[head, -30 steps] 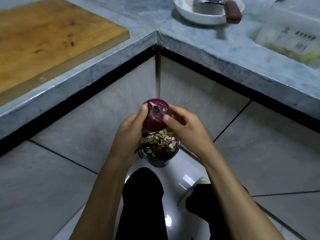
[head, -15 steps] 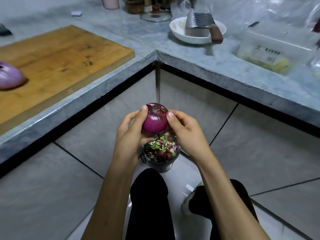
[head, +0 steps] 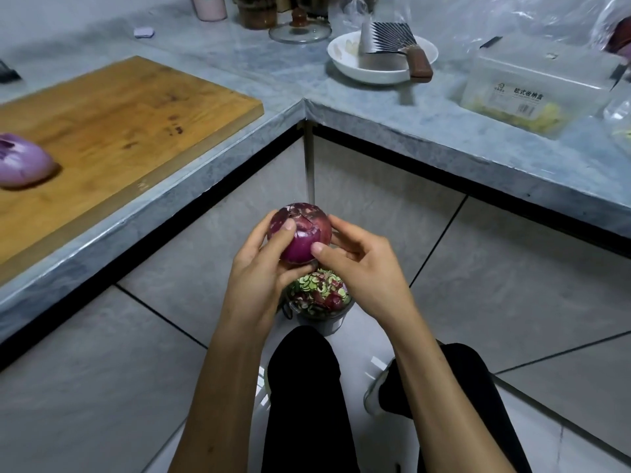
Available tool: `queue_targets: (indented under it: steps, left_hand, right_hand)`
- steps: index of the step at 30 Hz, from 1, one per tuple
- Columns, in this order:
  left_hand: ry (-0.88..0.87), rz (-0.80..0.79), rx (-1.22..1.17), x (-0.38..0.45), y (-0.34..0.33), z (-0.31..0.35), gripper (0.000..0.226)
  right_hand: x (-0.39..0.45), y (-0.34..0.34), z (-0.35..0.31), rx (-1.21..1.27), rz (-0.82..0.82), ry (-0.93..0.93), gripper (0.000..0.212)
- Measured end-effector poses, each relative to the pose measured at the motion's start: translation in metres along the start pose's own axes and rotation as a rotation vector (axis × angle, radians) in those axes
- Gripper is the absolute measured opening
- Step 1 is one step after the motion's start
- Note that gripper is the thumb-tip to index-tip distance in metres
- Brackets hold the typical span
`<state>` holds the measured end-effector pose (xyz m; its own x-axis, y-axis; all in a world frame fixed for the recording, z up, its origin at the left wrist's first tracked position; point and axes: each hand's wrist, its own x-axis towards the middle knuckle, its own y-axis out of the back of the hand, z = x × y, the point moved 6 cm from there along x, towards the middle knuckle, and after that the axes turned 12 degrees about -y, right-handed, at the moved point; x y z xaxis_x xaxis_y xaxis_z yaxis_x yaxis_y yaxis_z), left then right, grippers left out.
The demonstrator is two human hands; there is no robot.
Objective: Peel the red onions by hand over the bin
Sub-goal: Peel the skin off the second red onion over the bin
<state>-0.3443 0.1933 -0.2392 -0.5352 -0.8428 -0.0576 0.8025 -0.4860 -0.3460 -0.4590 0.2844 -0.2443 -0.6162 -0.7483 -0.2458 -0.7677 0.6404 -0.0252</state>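
Onion, red, round, dry outer skin cracked at the top (head: 300, 232): held above the small grey bin (head: 321, 322), between both hands. Left hand (head: 263, 268) cups it from the left and beneath, fingers curled round it, thumb laid on the front skin. Right hand (head: 362, 268) grips the right side, thumb tip pressed against the lower front, fingers behind. Bin stands on the grey tiled floor (head: 512, 285), filled with green and purple vegetable scraps, just ahead of the person's black-trousered knees. Second onion, peeled, pale purple (head: 22, 162): lies on the wooden chopping board (head: 119, 117) on the grey marble counter (head: 392, 110). White bowl (head: 345, 61) with wavy steel cutter (head: 389, 40), clear plastic storage box (head: 532, 87): on the counter, right side.
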Motion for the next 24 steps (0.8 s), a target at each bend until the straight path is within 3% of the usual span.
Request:
queue_targets:
  steps: [10, 24]
  left_hand:
    - [-0.159, -0.111, 0.020, -0.009, 0.018, 0.012, 0.067]
    - [-0.179, -0.176, 0.232, -0.001, 0.020, 0.013, 0.070]
  right_hand:
    - [-0.016, 0.002, -0.026, -0.305, 0.144, 0.110, 0.042]
    - [-0.007, 0.000, -0.041, -0.787, 0.046, 0.226, 0.022]
